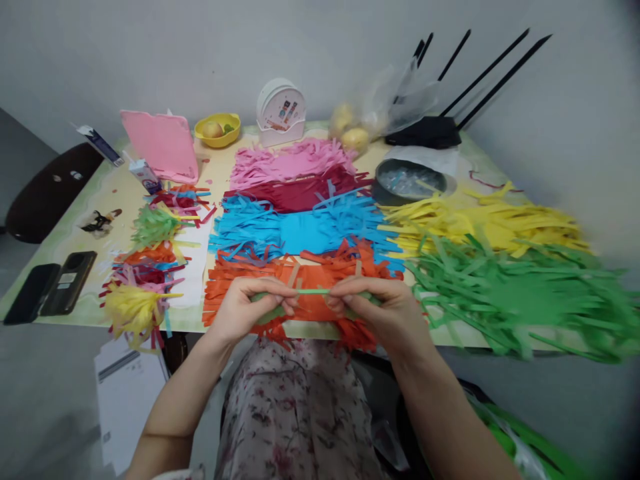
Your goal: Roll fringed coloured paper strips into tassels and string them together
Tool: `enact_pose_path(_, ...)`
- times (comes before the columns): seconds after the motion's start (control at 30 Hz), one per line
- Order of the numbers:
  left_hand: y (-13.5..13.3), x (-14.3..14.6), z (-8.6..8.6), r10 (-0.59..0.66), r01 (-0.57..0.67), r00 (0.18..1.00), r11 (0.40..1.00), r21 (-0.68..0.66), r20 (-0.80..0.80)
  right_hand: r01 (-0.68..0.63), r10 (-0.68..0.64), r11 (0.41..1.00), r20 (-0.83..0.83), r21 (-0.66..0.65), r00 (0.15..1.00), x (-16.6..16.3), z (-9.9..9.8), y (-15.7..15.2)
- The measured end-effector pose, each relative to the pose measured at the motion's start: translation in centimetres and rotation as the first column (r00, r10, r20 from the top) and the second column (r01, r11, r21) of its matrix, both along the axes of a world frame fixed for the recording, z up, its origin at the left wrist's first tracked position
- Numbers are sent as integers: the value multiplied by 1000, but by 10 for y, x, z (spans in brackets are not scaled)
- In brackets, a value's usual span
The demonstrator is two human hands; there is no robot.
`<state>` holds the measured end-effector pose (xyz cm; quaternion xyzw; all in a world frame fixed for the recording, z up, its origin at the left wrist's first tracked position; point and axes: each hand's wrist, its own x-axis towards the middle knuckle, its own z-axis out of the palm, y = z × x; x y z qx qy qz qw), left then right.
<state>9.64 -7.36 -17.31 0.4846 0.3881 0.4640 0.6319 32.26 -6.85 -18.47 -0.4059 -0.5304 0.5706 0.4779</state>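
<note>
My left hand [257, 303] and my right hand [373, 307] face each other above the table's front edge, both closed in a pinch. Between the fingertips runs a narrow, taut green paper twist [313, 291], and more green paper shows partly hidden inside each palm. Orange fringed paper [315, 275] lies flat right beneath the hands. Beyond it come layers of blue fringed paper [305, 230], dark red fringed paper [300, 193] and pink fringed paper [295, 163]. A pile of finished-looking paper tassels, with a yellow tassel [133, 307] in front, lies to the left.
Green fringed paper [530, 293] and yellow fringed paper [490, 223] spread on the right. Behind them stand a dark round tin [383, 193] and a black router [425, 132]. A pink tablet case [163, 147], a yellow bowl [203, 137] and a phone [70, 283] are on the left.
</note>
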Motion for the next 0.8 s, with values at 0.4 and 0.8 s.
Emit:
enact_pose_path(0.4,-7,-13,37,-23,402,723,827,393,-690,-299,6,651,389,698,921,-2,27,-10)
enact_pose_path(0.8,-14,-31,5,449,435,589,524,732,-672,-566,569,821,169,-67,805,-20,33,11)
